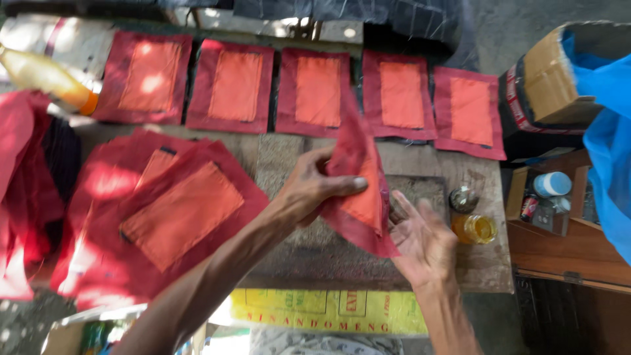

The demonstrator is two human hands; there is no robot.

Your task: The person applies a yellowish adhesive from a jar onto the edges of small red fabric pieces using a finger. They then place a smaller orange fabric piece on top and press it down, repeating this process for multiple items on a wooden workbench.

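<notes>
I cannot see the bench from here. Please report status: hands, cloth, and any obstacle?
Left hand pinching red cloth piece, lifted. Right hand open, touching its lower edge. Glass jar close by right hand. Five finished pieces in row behind.

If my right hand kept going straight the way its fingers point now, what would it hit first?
The right hand points up and left, so it would likely meet the red cloth held by the left hand; the fingertips already look at or against it, though depth is unclear.

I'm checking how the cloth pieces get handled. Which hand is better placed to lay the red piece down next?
Probably the left hand: its thumb and fingers pinch the red cloth piece with the orange patch at its upper edge. The right hand is open, palm up, only touching the lower edge, nearer the glass jar of yellow liquid.
</notes>
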